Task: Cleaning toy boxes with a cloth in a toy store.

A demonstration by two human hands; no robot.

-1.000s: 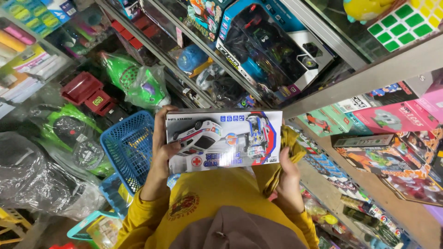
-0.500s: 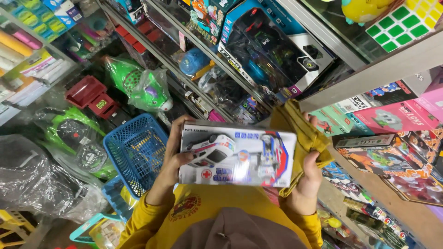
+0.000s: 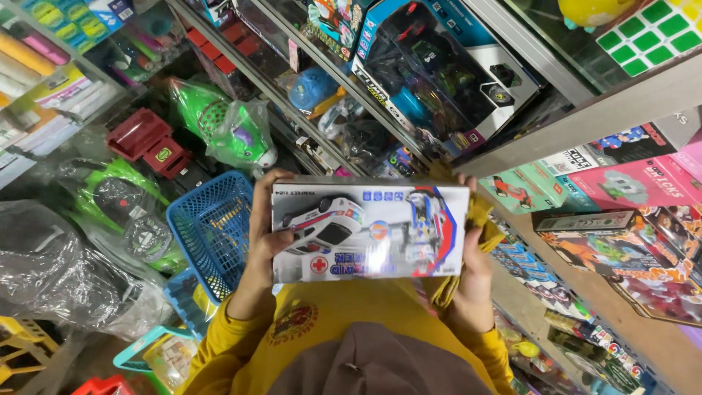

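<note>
Two hands clamp the long white cardboard toy-car box (image 3: 369, 230) by its short ends at chest height: left hand (image 3: 265, 238) wrapped on one end, right hand (image 3: 472, 267) also pinching a yellow cloth (image 3: 482, 227). Risk: cloth under the fingers could let the glossy box slip toward the blue plastic basket (image 3: 212, 227).

Dim, even indoor light, glare on plastic wrapping, wide-angle bending at edges.
</note>
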